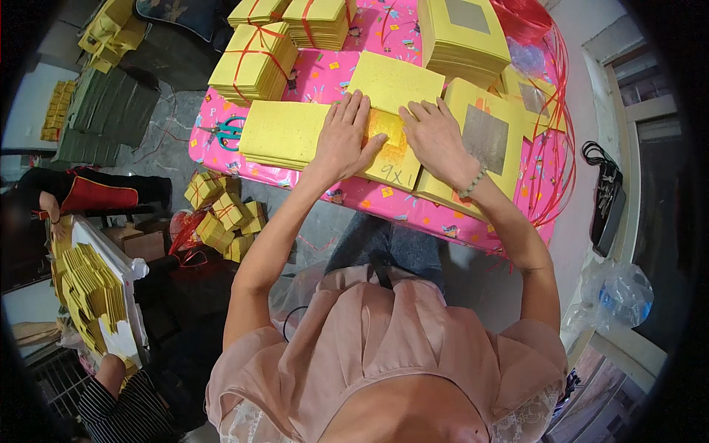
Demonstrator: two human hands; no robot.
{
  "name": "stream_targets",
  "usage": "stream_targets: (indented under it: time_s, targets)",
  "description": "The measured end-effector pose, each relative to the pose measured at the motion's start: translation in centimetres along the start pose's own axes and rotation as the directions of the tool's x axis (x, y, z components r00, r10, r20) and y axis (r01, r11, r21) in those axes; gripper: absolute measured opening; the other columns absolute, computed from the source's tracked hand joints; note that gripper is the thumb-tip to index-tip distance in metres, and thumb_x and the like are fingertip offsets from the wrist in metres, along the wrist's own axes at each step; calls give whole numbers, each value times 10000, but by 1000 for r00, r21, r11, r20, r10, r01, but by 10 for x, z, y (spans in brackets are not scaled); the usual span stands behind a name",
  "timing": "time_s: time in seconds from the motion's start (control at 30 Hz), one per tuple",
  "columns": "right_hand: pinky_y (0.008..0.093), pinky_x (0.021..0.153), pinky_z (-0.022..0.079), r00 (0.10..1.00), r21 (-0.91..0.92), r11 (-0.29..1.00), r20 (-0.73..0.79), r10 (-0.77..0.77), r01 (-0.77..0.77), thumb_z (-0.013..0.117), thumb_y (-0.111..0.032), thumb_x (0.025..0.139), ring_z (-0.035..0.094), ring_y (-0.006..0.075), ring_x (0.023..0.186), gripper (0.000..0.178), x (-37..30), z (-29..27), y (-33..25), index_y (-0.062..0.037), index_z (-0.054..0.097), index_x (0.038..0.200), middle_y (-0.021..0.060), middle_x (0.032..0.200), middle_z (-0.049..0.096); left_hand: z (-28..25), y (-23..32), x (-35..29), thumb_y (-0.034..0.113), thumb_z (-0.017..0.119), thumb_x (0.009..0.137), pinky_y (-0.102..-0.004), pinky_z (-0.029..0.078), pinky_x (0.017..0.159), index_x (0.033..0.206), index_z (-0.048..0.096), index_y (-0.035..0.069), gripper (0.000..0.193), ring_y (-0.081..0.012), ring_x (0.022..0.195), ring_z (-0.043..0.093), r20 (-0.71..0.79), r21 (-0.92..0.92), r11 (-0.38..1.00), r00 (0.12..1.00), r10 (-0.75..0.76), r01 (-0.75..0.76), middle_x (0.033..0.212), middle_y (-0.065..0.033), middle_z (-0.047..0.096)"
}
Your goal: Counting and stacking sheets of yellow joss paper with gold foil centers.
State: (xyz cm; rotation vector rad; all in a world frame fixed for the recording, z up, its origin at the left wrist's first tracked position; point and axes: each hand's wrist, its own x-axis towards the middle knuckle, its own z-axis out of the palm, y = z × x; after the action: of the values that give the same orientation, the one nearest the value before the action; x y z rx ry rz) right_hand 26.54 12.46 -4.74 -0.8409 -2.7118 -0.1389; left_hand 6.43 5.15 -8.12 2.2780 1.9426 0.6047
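My left hand lies flat, thumb spread, across the right end of a low stack of yellow paper and the edge of a sheet with an orange patch and handwriting. Close by, my right hand, a beaded bracelet at its wrist, rests with fingers extended at that sheet's right side, where a yellow stack with a grey square begins. Beyond my fingertips is another yellow paper stack. Neither hand grips anything. The paper under both palms is hidden.
Teal-handled scissors lie at the left of the pink patterned tablecloth. Tied yellow bundles stand behind, with a tall stack at back right. Red string hangs at right. Other people work at a paper-laden table at left.
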Motion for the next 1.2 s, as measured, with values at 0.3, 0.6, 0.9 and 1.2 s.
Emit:
stream_targets:
  time_s: [0.3, 0.6, 0.9, 1.2]
  targets:
    - [414, 771, 513, 996, 155, 985, -18, 83, -80, 694, -211, 830, 633, 268, 841, 175, 20, -6, 16, -47, 671, 888, 123, 900, 611, -24, 8, 6, 272, 589, 937, -463, 350, 1079, 1272, 546, -46, 463, -399, 1309, 432, -147, -331, 940, 979, -144, 89, 1383, -286, 472]
    - [355, 604, 521, 985, 10, 998, -166, -56, 58, 634, -134, 826, 635, 230, 620, 102, 24, 7, 30, -55, 602, 771, 76, 710, 572, -24, 27, 33, 290, 654, 935, -297, 560, 641, 1154, 565, -68, 429, -219, 725, 686, 336, -815, 302, 828, -449, 495, 998, -181, 690]
    - [396, 784, 503, 953, 187, 970, -286, -95, 153, 672, -222, 860, 641, 280, 850, 234, 26, -32, 16, -65, 665, 1034, 112, 941, 647, -16, 23, 49, 213, 639, 946, -292, 608, 610, 1117, 556, -89, 357, -196, 735, 700, 279, -954, -44, 826, -490, 296, 931, -149, 680]
    - [389, 999, 446, 986, 661, 732, 93, 138, -165, 580, -416, 950, 595, 326, 1150, 539, 100, -6, -17, 16, 568, 1273, 190, 1183, 642, -77, -17, -46, 189, 671, 919, -308, 617, 607, 1148, 519, -79, 384, -223, 712, 699, 95, -990, 12, 718, -689, 143, 979, -185, 681]
